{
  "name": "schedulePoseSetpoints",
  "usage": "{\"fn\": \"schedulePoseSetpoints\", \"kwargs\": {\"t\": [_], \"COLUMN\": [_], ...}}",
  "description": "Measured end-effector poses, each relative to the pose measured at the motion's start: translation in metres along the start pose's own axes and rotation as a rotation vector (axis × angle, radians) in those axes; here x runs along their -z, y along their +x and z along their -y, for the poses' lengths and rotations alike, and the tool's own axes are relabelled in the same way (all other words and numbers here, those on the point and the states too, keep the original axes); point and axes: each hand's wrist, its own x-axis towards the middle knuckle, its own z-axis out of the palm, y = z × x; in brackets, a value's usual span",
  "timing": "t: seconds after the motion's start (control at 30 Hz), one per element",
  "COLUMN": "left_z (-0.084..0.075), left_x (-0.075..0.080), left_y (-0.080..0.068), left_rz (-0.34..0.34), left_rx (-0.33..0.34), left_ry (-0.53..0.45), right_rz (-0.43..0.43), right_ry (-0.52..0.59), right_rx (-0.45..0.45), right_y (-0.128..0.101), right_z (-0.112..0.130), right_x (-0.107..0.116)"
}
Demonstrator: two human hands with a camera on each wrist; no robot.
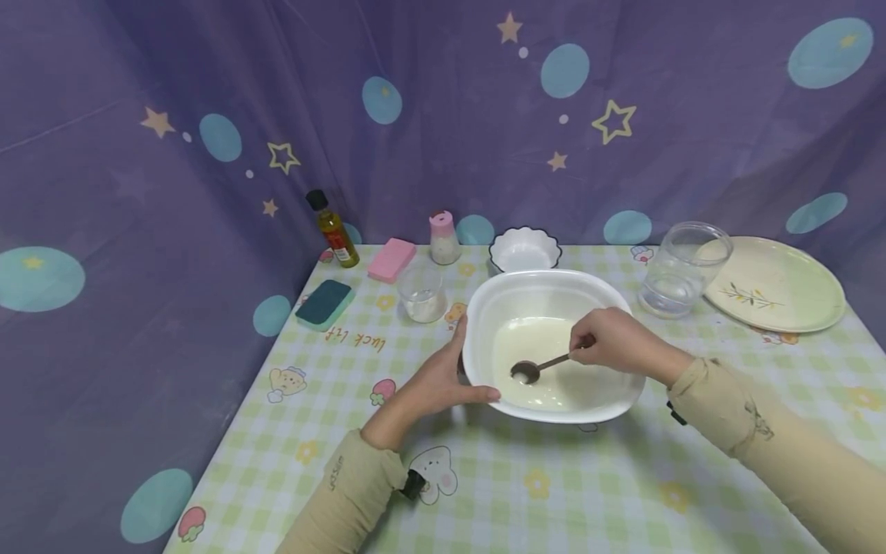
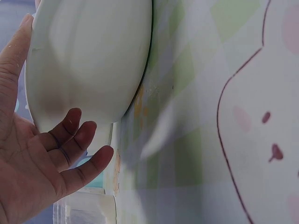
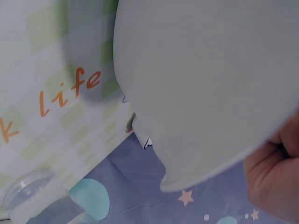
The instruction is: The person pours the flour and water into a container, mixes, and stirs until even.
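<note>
A white basin [image 1: 554, 286] with a pale, milky liquid [image 1: 533, 335] in it stands in the middle of the table. My left hand [image 1: 438, 373] holds the basin's near left side, its thumb at the rim and its fingers along the outer wall. In the left wrist view, several bent fingertips lie close by the basin's wall [image 2: 93, 56]. Over the basin's right part, my right hand [image 1: 612, 342] pinches the handle of a dark brown spoon [image 1: 554, 361]. The spoon's bowl dips into the liquid. The right wrist view hides the spoon behind the basin's wall [image 3: 201, 93].
Behind the basin are a scalloped white bowl [image 1: 526, 250] and a pink-topped shaker [image 1: 444, 238]. Left of it stand a clear cup [image 1: 422, 296], sponges [image 1: 325, 304] and an oil bottle [image 1: 335, 235]. A clear jug [image 1: 678, 273] and oval plate [image 1: 775, 285] are right.
</note>
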Motion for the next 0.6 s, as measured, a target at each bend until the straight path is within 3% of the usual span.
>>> {"fn": "schedulePoseSetpoints", "kwargs": {"t": [0.6], "left_z": [0.001], "left_x": [0.000], "left_y": [-0.001], "left_rz": [-0.008], "left_rx": [-0.026], "left_ry": [-0.003], "right_rz": [-0.156], "right_ry": [-0.090], "right_rx": [-0.122], "right_y": [0.025], "right_z": [-0.015], "right_x": [-0.003]}}
